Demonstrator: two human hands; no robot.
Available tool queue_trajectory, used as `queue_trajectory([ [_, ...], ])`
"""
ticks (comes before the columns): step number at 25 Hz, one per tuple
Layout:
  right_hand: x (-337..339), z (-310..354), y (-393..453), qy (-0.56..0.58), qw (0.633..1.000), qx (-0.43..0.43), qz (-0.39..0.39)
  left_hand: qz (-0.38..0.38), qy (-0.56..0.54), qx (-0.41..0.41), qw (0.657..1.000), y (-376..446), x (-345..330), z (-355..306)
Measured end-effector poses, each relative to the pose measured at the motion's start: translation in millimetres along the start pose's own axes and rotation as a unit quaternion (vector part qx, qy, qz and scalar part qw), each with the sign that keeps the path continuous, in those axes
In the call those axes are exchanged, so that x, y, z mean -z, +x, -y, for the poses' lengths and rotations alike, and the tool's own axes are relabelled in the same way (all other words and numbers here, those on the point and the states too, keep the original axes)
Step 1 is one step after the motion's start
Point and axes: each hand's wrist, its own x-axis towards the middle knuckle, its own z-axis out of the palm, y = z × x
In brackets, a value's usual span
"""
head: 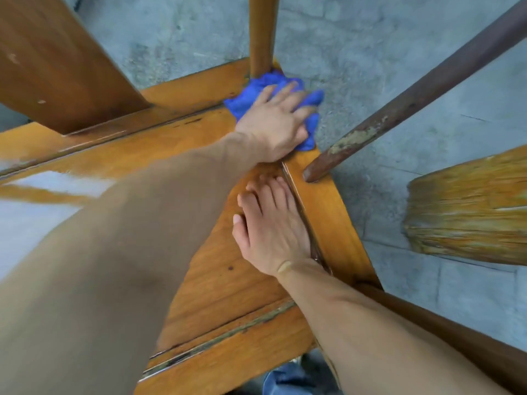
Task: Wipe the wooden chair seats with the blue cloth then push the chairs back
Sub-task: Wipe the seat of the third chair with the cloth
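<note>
Blue cloth (273,101) under left hand (275,124); right hand (271,226) flat on one seat (216,275).

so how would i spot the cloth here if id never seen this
Start at the wooden seat that fills the middle of the view and follow it to its far corner, where an upright wooden post meets it. The cloth lies bunched at the foot of that post, under the fingers of the left hand. It is the only bright blue thing among orange wood and grey floor.
</note>
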Motion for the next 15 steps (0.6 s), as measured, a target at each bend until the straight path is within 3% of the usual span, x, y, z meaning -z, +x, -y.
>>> queue_trajectory([
  [3, 1.0, -0.7, -4.1, -0.032, 0.999, -0.004, -0.016, 0.059, 0.018, -0.080, 0.995, 1.2, 8.6, -30.8],
  [5, 2.2, 1.2, -4.8, -0.035, 0.999, 0.001, -0.019, 0.043, -0.040, -0.067, 0.996, -15.0, 5.1, -21.9],
  [8, 3.0, 3.5, -6.8, -0.011, 1.000, -0.008, -0.016, -0.014, -0.106, 0.070, 0.992, -85.0, -10.2, 13.6],
  [11, 15.3, 21.4, -15.0, 0.056, 0.992, -0.116, -0.014, -0.060, -0.081, 0.212, 0.972, -185.8, -29.1, 11.5],
  [13, 29.1, 49.4, -24.2, 0.107, 0.977, -0.180, 0.048, -0.047, -0.087, 0.274, 0.957, -247.2, -36.2, -19.3],
  [15, 44.3, 85.7, -38.0, 0.172, 0.952, -0.181, 0.177, -0.024, -0.148, 0.324, 0.934, -296.9, -37.6, -55.4],
])
